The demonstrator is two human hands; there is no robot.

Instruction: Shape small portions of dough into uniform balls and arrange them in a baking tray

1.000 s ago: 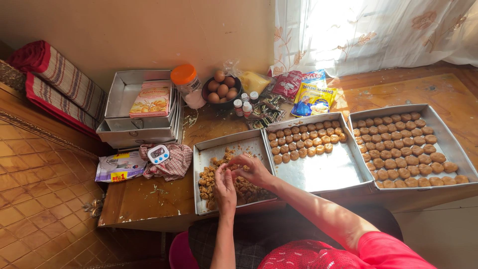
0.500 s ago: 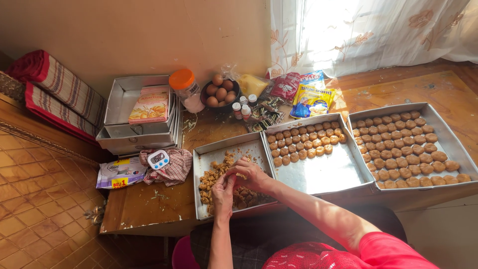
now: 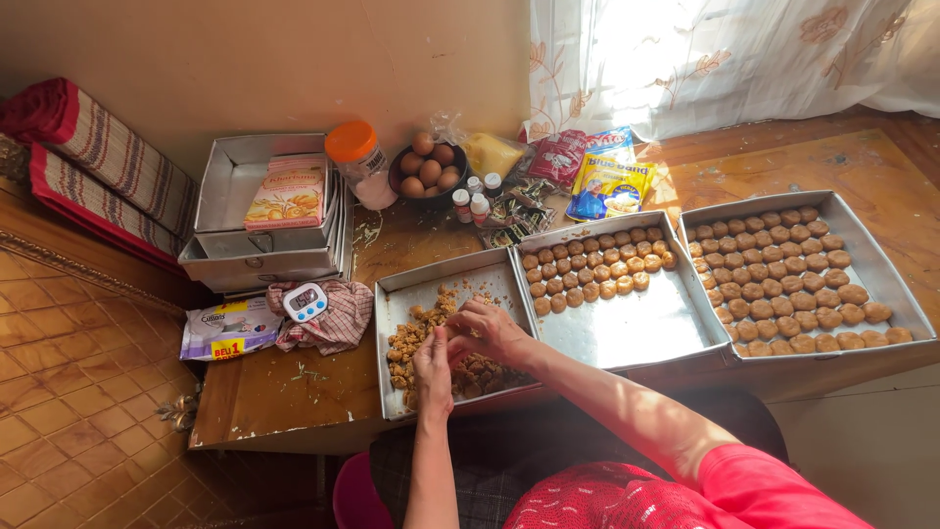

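head view, looking down on a low wooden counter (image 3: 294, 392) crowded with baking things. both hands together over a metal tray (image 3: 411, 294) at the near edge, above a heap of crumbly brown dough (image 3: 411, 343) lying in that tray. left hand (image 3: 433, 370) raised on edge, fingers curled upward; right hand (image 3: 487, 330) bent over it from the right, fingers curled, fingertips meeting those of the left. something small seemingly pinched between them, yet too hidden to tell whether dough is gripped or not.

just right of that tray, touching it, a second metal tray (image 3: 636, 323) with a few rows of small round dough balls (image 3: 597, 264) along its far side, near half bare. further right, a third tray (image 3: 881, 284) almost filled with rows of the same balls (image 3: 783, 284).

left of the hands, a checked cloth (image 3: 333, 318) with a small white digital timer (image 3: 305, 302) on top, and beside it a flat white packet (image 3: 227, 328). behind these, a stack of empty trays (image 3: 264, 235) with a pink and orange box (image 3: 287, 193) lying in the topmost. at the back, an orange-lidded jar (image 3: 358, 162), a dark bowl of brown eggs (image 3: 428, 168), three little bottles (image 3: 475, 201), and several bright packets (image 3: 587, 171) near the curtain (image 3: 725, 59).
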